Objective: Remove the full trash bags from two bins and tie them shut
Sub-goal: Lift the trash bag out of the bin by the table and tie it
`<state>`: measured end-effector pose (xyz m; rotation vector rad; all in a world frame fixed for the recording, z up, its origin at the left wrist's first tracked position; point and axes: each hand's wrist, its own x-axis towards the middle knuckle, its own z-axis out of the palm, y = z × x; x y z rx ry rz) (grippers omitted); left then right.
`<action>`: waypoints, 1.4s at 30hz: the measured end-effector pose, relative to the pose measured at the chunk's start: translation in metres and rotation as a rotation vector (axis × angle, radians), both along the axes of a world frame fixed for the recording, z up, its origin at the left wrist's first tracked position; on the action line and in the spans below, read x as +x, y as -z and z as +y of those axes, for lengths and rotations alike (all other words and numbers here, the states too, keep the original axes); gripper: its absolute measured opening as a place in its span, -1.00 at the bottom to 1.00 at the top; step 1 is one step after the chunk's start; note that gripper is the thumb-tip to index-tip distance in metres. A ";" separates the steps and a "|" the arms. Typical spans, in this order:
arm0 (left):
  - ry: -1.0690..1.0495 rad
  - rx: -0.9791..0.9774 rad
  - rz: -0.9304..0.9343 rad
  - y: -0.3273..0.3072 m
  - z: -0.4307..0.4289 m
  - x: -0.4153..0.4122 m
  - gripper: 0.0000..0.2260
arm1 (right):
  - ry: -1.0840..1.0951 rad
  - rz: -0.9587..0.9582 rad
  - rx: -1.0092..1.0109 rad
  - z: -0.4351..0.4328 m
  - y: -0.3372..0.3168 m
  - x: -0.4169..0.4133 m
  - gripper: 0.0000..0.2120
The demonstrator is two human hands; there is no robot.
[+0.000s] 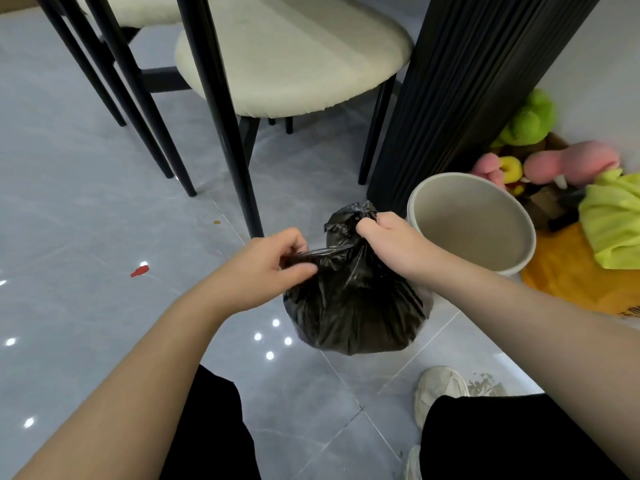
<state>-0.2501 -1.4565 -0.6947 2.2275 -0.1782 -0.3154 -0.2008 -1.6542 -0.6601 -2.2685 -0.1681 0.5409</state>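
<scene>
A full black trash bag [353,306] sits on the grey tiled floor in front of me, out of its bin. My left hand [273,265] pinches a stretched flap of the bag's mouth and holds it out to the left. My right hand [388,240] grips the bunched top of the bag, with a crumpled tuft sticking up past the fingers. Just right of the bag stands a beige round bin [471,220], with no liner in it.
A cream chair [294,64] with black legs stands behind the bag, and a black ribbed column [460,88] rises beside the bin. Plush toys [554,157] and yellow cloth [613,223] fill the right corner. A red scrap [139,271] lies on the floor at left.
</scene>
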 end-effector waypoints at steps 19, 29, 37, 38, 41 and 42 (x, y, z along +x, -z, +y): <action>-0.206 0.503 -0.261 -0.001 0.027 0.006 -0.75 | -0.284 -0.015 -0.145 -0.016 0.009 0.012 -0.62; -0.270 -0.016 -0.026 0.002 0.009 0.005 -0.90 | -0.357 -0.118 -0.210 -0.013 0.027 0.014 -0.68; -0.198 -0.103 -0.085 -0.002 -0.009 0.004 -0.96 | -0.321 -0.058 0.055 -0.012 0.027 0.015 -0.76; -0.205 -0.058 -0.118 -0.003 -0.009 0.003 -0.95 | -0.319 -0.060 0.040 -0.013 0.027 0.015 -0.82; -0.228 0.057 -0.227 -0.007 -0.008 0.003 -0.91 | -0.321 -0.058 0.041 -0.012 0.029 0.013 -0.89; -0.230 0.096 -0.250 -0.009 -0.008 0.002 -0.90 | -0.319 -0.076 0.048 -0.011 0.030 0.012 -0.84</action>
